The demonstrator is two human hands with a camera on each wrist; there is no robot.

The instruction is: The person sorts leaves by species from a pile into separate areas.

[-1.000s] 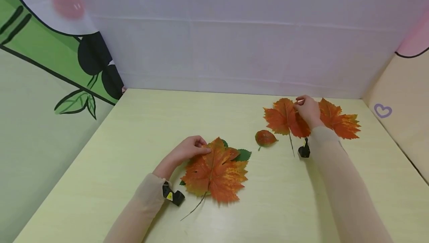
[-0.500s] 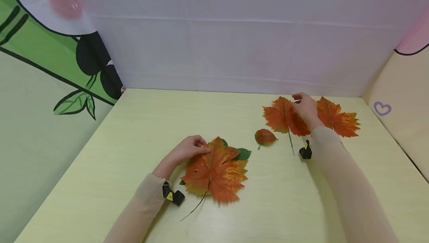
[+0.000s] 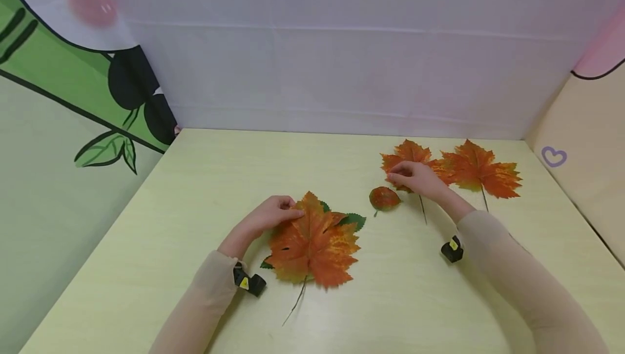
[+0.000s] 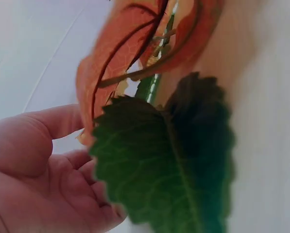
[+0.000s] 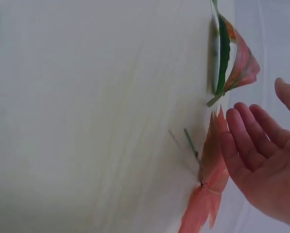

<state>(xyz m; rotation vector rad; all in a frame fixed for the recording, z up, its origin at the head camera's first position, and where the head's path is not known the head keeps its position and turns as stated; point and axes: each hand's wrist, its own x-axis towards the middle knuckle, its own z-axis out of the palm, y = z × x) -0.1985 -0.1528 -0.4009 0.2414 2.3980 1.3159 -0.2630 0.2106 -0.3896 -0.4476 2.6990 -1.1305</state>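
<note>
My left hand [image 3: 270, 217] pinches the upper left edge of a big orange artificial maple leaf [image 3: 317, 245], thumb on top. Green leaf tips [image 3: 355, 220] and a smaller reddish leaf [image 3: 338, 218] stick out from under it. In the left wrist view a toothed green leaf [image 4: 159, 160] hangs beneath the orange one [image 4: 120, 53]. Farther right, my right hand [image 3: 415, 177] hovers over another orange maple leaf [image 3: 407, 152] and hides part of it. Its fingers look loosely extended and hold nothing in the right wrist view. A small red-green oval leaf [image 3: 384, 199] lies just nearer than this hand.
One more orange maple leaf [image 3: 480, 169] lies at the far right, its stem toward me. A pale wooden table [image 3: 234, 164] carries everything. Behind it stands a whitish cloth wall [image 3: 312, 83], with printed panels on both sides.
My right hand has moved left and nearer, off the gap between the two far maple leaves. The leaf stack under my left hand has turned slightly, its stem swinging right.
</note>
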